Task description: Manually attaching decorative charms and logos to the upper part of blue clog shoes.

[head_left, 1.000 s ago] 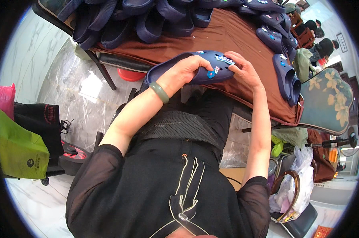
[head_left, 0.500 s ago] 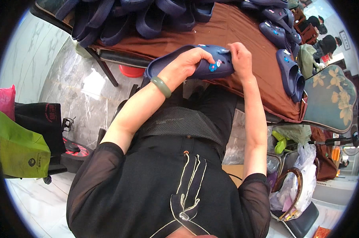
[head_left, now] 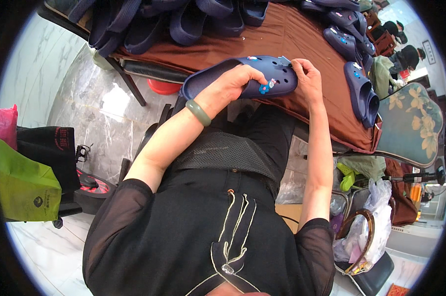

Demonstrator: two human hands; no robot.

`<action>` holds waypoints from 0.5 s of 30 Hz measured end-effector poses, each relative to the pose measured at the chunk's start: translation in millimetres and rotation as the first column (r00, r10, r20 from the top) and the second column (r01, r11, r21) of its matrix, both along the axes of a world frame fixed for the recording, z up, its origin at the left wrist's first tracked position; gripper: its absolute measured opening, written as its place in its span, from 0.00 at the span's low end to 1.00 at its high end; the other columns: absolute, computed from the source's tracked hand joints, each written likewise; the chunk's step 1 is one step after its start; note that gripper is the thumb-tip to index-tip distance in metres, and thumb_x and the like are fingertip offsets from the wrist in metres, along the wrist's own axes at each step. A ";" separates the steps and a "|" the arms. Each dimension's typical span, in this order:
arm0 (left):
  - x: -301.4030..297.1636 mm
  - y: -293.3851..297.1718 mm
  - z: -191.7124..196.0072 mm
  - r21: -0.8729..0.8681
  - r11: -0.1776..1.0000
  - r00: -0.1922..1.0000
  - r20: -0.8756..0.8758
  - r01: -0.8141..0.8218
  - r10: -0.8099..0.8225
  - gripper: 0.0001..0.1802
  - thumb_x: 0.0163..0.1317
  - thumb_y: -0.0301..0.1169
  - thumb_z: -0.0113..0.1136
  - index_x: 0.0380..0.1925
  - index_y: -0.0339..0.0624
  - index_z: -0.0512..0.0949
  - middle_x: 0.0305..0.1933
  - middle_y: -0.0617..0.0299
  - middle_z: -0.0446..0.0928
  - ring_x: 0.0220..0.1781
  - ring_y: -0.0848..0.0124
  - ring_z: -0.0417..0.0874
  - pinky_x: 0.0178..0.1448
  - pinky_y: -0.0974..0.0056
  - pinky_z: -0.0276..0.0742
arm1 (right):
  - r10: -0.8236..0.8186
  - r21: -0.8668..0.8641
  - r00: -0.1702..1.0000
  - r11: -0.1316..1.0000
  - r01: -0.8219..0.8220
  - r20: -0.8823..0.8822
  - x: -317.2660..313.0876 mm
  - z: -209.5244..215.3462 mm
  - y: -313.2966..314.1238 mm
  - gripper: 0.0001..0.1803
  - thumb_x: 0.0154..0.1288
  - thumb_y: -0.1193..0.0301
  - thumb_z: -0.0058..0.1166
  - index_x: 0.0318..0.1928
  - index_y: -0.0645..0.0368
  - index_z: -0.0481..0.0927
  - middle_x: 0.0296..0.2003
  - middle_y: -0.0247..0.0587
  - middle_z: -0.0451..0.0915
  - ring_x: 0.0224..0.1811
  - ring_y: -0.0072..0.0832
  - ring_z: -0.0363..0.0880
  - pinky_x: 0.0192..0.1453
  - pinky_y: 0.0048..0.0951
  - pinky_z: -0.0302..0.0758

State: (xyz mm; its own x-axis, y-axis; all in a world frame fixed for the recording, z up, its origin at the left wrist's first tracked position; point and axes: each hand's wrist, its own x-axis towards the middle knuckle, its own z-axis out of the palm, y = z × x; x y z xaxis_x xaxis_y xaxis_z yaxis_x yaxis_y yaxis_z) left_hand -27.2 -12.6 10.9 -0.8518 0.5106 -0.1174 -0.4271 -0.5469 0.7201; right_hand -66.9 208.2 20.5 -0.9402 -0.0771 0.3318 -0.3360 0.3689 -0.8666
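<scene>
Head view. Held item: one navy clog (head_left: 265, 69), in front of me over the near edge of the brown-covered counter (head_left: 302, 44), its toe to my right. Charms made out on it: one blue flower (head_left: 264, 90), one white swirl (head_left: 272, 82), one pink-and-white piece (head_left: 251, 58) and one pale-blue plate (head_left: 284, 60) close to the toe.

My left hand (head_left: 237, 80) is closed around the clog's side, thumb on the upper beside the flower. My right hand (head_left: 308, 80) is at the toe, thumb and fingertips nearly together; I cannot tell whether they grip the plate.

Other stock: two clogs (head_left: 356, 81) at the counter's right end; a heap (head_left: 188, 24) of at least six at upper left, cut by the picture edge, exact count not possible. One green bangle (head_left: 199, 113) on my left wrist. One red basin (head_left: 164, 87) beneath the counter.

Differences: one second ago the plate lay face up; it now shows nearly edge-on. My right fingers, then spread over the toe, are drawn together. My left grip is unchanged.
</scene>
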 end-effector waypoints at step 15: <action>-35.3 16.0 -3.7 -0.207 0.923 0.945 -0.044 -0.326 0.324 0.10 0.56 0.29 0.59 0.36 0.34 0.78 0.36 0.57 0.79 0.37 0.70 0.80 0.42 0.65 0.77 | -0.195 0.447 0.795 0.739 0.504 -0.575 -27.7 -39.6 21.4 0.08 0.59 0.63 0.58 0.34 0.53 0.81 0.32 0.38 0.78 0.41 0.39 0.75 0.44 0.39 0.72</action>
